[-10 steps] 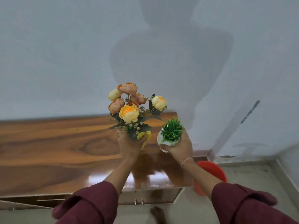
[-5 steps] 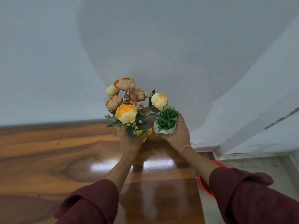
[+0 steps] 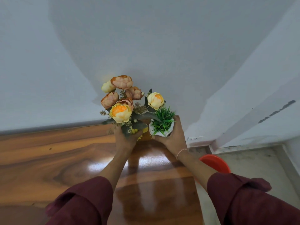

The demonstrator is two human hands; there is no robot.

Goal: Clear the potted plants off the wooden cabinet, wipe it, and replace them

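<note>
Centre of frame: your left hand [image 3: 125, 139] grasps the pot of flowers [image 3: 121, 112], fingers curled round its base. Only slivers of the yellow pot show past the hand and the leaves. The blooms, peach and pale yellow, stand upright above the hand, against the wall [image 3: 146, 38].

Just right of it: your right hand [image 3: 174, 140] grasps the pot of grass [image 3: 161, 125], a small white pot with spiky green blades. Fingers wrap the far side and the thumb lies along the near side. The pot tilts a little toward the flowers. A thin thread [image 3: 181, 151] circles that wrist.

The two pots sit just beside each other. A large leaf of the flowers overlaps the grass.

Both pots are over the far right corner of the cabinet [image 3: 48, 159], close to the wall. You cannot tell whether either base touches the wood; the hands cover the undersides.

The cabinet top fills the lower left and lower middle of the frame. It is glossy brown with strong grain, and it mirrors your forearms and a patch of light.

Lower right: a red tub [image 3: 215, 163] on the grey floor [image 3: 253, 164], partly behind your right forearm, just beside the cabinet's right edge.

Bottom edge: both maroon sleeves [image 3: 84, 202], pushed up the forearms.
</note>
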